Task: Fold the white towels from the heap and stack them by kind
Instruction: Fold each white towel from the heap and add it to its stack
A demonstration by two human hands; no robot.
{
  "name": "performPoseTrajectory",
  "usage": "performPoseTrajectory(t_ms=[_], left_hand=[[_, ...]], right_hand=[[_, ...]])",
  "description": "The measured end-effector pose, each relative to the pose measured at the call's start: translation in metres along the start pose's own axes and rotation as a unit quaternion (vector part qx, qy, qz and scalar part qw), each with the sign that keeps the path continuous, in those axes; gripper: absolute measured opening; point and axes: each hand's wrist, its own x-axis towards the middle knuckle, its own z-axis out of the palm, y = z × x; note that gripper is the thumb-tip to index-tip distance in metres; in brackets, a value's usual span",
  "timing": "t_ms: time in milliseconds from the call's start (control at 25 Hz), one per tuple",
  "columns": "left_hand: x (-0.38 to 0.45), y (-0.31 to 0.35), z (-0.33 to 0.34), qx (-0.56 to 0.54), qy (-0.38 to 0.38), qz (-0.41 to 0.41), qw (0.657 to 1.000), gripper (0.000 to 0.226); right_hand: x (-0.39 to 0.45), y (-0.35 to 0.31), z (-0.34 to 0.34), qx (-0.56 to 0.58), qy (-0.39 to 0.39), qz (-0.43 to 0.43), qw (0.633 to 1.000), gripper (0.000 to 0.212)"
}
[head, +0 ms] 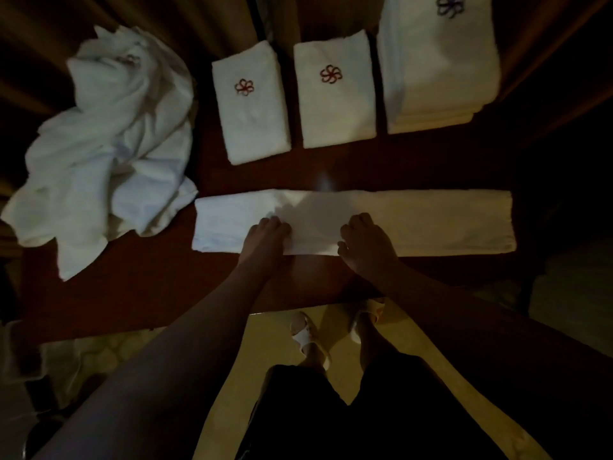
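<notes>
The dark red table (pixel 139 293) carries everything. On its left lies the heap (pixel 99 144) of unfolded white towels, the biggest mass here. At the far right stands the tall stack (pixel 438 71) of large folded towels with a dark flower mark on top. Across the middle, near you, lies the long towel strip (pixel 431 224), already folded lengthwise into a narrow band. Behind it sit two smaller stacks, the left red-flower stack (pixel 252 104) and the right red-flower stack (pixel 335 94), just beside each other.

You are mid-fold on the strip. Your left hand (pixel 265 237) and right hand (pixel 365 240) both rest on its near half, close to the centre, fingers curled down onto the cloth; whether they pinch a layer or only press it, I cannot tell.

Next, I judge, you need to bring one end over the other, edges matched, then fold again so the emblem shows. Its mark is hidden, so check it before choosing a stack.
</notes>
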Motion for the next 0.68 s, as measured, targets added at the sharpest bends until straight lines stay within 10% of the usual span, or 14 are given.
performPoseTrajectory(t_ms=[200, 440, 680], left_hand=[[-0.020, -0.061, 0.004, -0.078, 0.042, -0.193, 0.977, 0.030], [-0.036, -0.117, -0.001, -0.262, 0.067, -0.466, 0.843, 0.057], [-0.038, -0.143, -0.003, -0.333, 0.079, -0.444, 0.828, 0.022]], right_hand=[[0.029, -0.060, 0.013, -0.020, -0.019, -0.038, 0.999, 0.028], [0.058, -0.099, 0.027, -0.054, -0.019, -0.018, 0.998, 0.044], [0.065, -0.109, 0.035, -0.189, -0.007, -0.054, 0.980, 0.040]])
